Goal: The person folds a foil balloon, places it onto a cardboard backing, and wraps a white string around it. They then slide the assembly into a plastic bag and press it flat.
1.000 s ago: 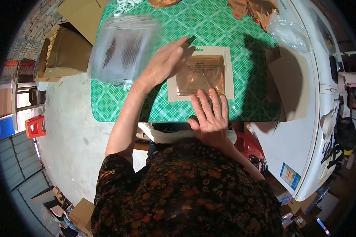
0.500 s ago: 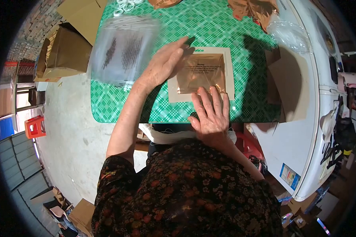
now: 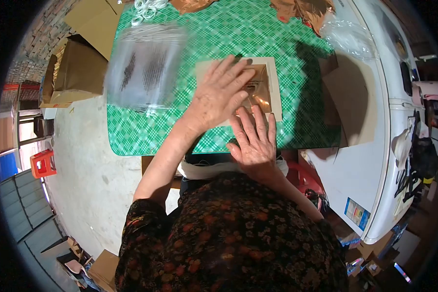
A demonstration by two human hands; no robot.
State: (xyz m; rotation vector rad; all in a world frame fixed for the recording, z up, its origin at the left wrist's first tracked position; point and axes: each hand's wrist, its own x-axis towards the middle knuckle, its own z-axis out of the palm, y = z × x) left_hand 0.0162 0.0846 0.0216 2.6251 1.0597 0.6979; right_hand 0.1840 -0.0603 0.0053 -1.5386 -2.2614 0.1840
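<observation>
A pale card lies near the front edge of the green checked table, with a shiny copper-coloured packet on top of it. My left hand lies spread over the left part of the card and packet, hiding most of the printed text. Just to the right, my right hand has its fingers apart, their tips at the packet's lower edge. Neither hand holds anything. To the left is a stack of clear plastic bags with dark print.
White string and brown crumpled wrapping lie at the table's far side. Clear plastic and a cardboard sheet are at the right. An open cardboard box stands left, beyond a red stool.
My left hand has moved from the upper left edge of the card onto the packet, its fingers now spread. The right hand stays at the packet's lower edge. The view has shifted slightly.
</observation>
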